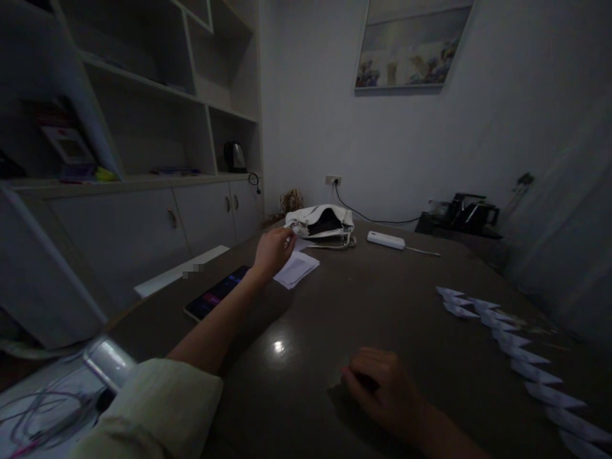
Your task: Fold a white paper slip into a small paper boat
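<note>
My left hand (275,250) reaches far across the table, its fingers closed in a pinch at the near left corner of a white handbag (319,220). What the fingertips hold, if anything, is too small to make out. The bag lies with its dark opening towards me. Just right of that hand is a stack of white paper sheets (296,269), with another sheet partly under the bag's edge. A phone with a lit screen (217,294) lies beneath my left forearm. My right hand (377,386) rests on the near tabletop, fingers curled loosely with nothing visible in them.
A row of several folded paper pieces (511,347) runs along the table's right side. Further back lies a white device with a strap (386,240). A black kettle (478,213) stands beyond the table. Shelves (143,83) and cables (52,405) are at left.
</note>
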`<state>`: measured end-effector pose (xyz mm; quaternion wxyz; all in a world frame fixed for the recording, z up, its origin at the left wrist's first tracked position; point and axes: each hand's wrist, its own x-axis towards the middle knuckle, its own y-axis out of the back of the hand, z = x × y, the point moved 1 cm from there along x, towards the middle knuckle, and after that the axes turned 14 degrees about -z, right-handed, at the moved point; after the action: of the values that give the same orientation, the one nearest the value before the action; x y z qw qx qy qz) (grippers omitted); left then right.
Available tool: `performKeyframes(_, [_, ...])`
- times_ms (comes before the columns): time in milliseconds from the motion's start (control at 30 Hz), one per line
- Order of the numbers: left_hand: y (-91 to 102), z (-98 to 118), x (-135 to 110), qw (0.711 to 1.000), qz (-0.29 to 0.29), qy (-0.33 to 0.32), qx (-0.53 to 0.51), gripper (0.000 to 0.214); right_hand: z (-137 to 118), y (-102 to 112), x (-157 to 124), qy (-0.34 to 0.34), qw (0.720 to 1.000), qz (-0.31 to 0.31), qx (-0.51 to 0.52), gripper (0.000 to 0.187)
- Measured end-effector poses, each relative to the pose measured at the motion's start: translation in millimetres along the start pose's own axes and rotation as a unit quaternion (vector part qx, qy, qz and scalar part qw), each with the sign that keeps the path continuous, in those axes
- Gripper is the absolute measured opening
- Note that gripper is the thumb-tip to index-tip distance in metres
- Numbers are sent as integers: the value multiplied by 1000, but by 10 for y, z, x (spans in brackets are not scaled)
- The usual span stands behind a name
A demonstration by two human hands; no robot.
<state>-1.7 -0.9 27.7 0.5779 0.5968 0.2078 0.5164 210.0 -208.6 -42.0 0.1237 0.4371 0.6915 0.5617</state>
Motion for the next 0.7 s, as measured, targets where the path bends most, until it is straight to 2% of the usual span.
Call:
performKeyframes(67, [25,131,-35,996,80,-28,12,22,29,17,6,-42,997,56,22,18])
performKeyframes(100, [25,216,-62,992,107,-63,19,19,51,31,11,-68,993,96,31,8])
performKeyframes(133, [16,312,-95,988,115,-104,23,18,76,46,17,-92,986,138,35,14])
performKeyframes(200, [-20,535,-183,975,70,-205,38,18,128,83,28,-132,968,213,19,42])
performKeyframes(267, [-60,770,-299,950,-7,-305,57,19,174,119,36,-154,959,239,-8,60])
performKeyframes(333, [-84,979,-425,920,-64,-384,56,20,210,148,39,-170,959,227,-24,62])
performKeyframes(367, [-88,1065,-481,908,-78,-410,44,20,223,160,38,-178,958,222,-30,55])
performKeyframes(467, [-69,1242,-578,893,-104,-438,17,21,251,173,37,-199,961,189,-20,12])
performKeyframes(533, [-1,1313,-574,895,-107,-433,-14,21,271,176,38,-208,958,194,34,22])
performKeyframes(600, [153,1362,-529,901,-88,-419,-76,19,308,184,40,-222,943,213,130,27])
performKeyframes(633, [267,1375,-498,906,-55,-400,-127,20,336,192,39,-224,929,224,191,26])
performKeyframes(700, [527,1384,-436,897,3,-370,-244,21,411,212,29,-227,893,235,309,26])
